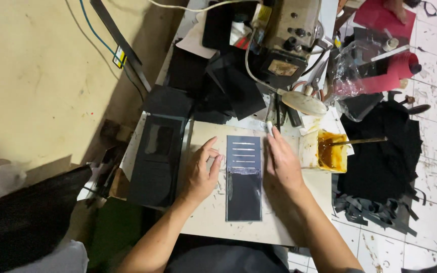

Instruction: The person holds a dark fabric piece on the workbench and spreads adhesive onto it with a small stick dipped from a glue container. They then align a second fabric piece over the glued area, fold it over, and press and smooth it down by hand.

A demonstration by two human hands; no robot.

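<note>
Two flat palms, left hand (202, 173), right hand (282, 163), flanking dark panel (244, 178)

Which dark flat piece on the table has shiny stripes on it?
The narrow dark panel between the left hand and right hand. The stacked dark pieces left of it show no stripes.

I see one dark, glossy rectangular panel (244, 178) lying flat on the pale board — long axis running away from me. Its upper half carries several thin light horizontal slits (card slots, by the look), and its lower half is plain — a faint seam divides them.
</note>
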